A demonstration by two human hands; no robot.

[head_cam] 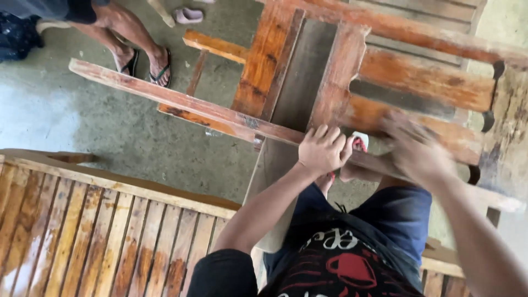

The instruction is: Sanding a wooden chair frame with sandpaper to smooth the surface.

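My left hand (pixel 323 149) is clamped over the long rail of the wooden chair frame (pixel 308 82), tipped on its side in front of my knees. My right hand (pixel 413 147) is blurred against the next rail; I can't tell its grip. The splintery edge could catch my knuckles, or the frame could slide on the concrete floor (pixel 110 115) towards the bystander's feet (pixel 146 60).

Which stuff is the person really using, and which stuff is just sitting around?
In use:
- worn reddish wooden furniture frame
- long reddish wooden rail of that frame, gripped by the left hand
- right hand, blurred, on the frame

Just around:
- slatted wooden bench
- pink sandal on the concrete floor
- another person's feet in flip-flops
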